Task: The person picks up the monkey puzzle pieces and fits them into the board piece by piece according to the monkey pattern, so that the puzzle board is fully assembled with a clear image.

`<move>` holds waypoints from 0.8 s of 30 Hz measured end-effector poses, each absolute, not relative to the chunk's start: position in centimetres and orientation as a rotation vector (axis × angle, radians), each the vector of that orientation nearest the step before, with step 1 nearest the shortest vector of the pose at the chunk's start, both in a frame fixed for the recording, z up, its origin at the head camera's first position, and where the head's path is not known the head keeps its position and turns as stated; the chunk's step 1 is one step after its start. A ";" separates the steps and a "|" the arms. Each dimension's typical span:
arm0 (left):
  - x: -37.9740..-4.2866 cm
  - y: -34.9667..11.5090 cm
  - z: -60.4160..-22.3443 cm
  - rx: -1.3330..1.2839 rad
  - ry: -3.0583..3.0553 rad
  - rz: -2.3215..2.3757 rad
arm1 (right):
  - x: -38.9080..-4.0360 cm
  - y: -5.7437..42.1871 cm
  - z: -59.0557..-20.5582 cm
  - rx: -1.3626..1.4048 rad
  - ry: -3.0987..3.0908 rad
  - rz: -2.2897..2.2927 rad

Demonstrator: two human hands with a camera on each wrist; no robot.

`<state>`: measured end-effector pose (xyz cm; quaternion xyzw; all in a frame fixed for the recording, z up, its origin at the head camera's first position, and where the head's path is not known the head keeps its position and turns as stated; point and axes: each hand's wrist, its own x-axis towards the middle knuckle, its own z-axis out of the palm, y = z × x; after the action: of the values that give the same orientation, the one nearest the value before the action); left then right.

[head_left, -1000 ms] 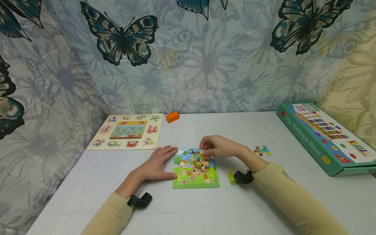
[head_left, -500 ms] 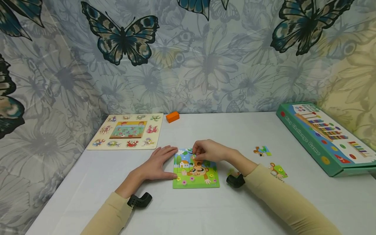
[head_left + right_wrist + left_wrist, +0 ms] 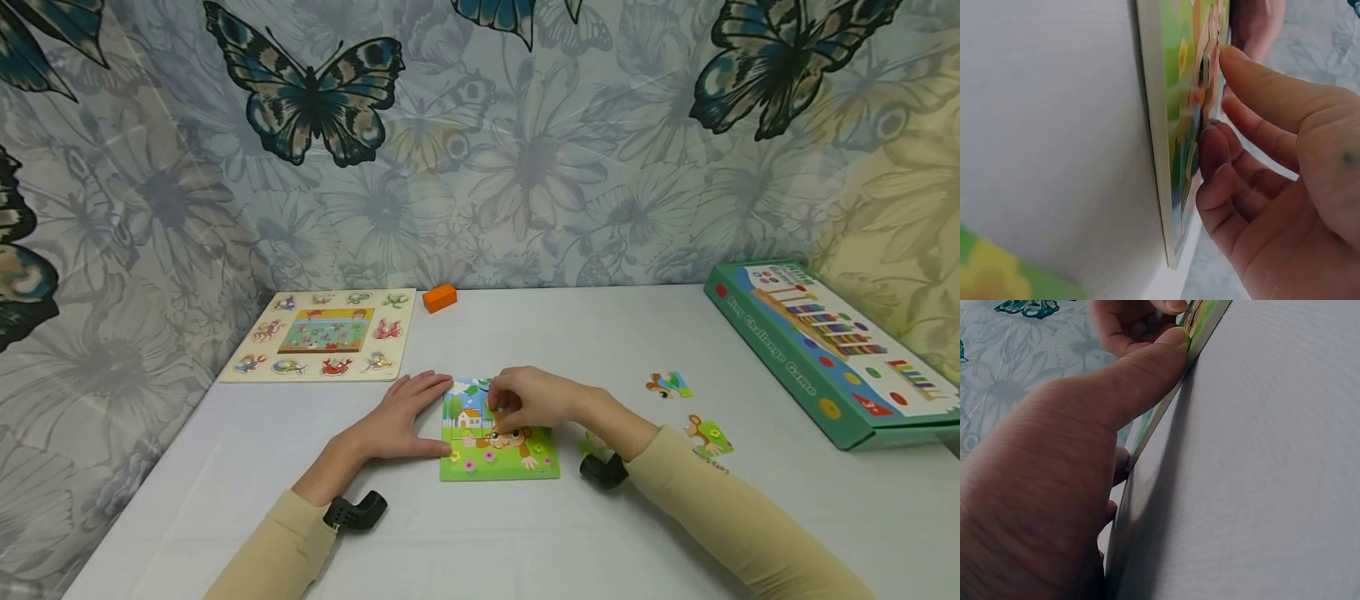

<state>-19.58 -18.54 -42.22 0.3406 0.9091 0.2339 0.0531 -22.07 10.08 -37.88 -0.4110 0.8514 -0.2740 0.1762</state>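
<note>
A square monkey jigsaw puzzle lies in front of me, its lower part green with flowers and a house at its left. My left hand rests along its left edge, thumb and fingers spread and straight. Over the upper right of the puzzle, my right hand pinches a puzzle piece between thumb and fingers. In the right wrist view that piece stands slightly proud of the puzzle's surface. The right hand hides much of the picture's upper right in the head view.
Loose puzzle pieces lie to the right: one with blue and green, another green one, and one partly behind the right wrist. A sea-animal board and an orange block stand farther back. A green game box is at right.
My right hand has moved left and then slightly nearer over the puzzle, down toward the monkey's head. Its forearm has uncovered a loose piece at right. The left hand stays put.
</note>
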 end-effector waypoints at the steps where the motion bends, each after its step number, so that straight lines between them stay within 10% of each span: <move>1: -19.6 -18.5 -42.2 1.036 2.763 0.711 | -22.0 10.0 -37.9 -1.173 2.416 -0.760; 24: -19.6 -18.5 -42.3 1.046 2.771 0.707 | -22.8 11.7 -37.2 -1.207 2.376 -0.876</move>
<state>-19.61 -18.46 -42.31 0.3432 0.9089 0.2319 0.0484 -22.79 11.68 -37.24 -0.4242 0.8351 -0.3077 0.1673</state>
